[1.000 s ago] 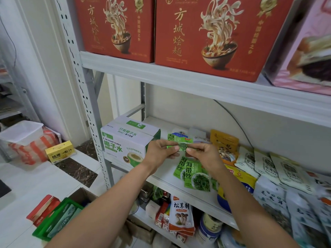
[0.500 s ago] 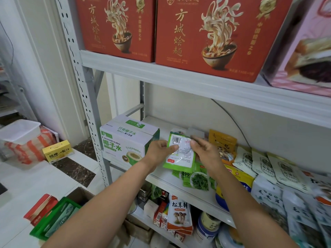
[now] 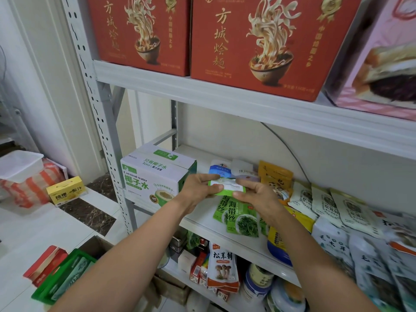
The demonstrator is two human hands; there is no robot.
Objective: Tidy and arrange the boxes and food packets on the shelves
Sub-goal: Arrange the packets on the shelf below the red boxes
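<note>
Pinching the green food packet (image 3: 227, 187) in left hand (image 3: 199, 190) and right hand (image 3: 258, 197), now tipped flatter than a moment ago, probably headed onto the seaweed stack (image 3: 242, 218).

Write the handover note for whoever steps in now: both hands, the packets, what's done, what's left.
Left hand: fingers grip the left edge of a small green-edged plastic packet with a white label.
Right hand: pinches its right edge, above the white metal middle shelf.
Things: white-and-green cardboard coconut water box stands at that shelf's left end; green seaweed packets lie under the hands; white pouches overlap to the right.
Done: two red noodle cartons stand side by side on the top shelf.
Left: set the held packet down, probably with the green ones; straighten the pouches.
</note>
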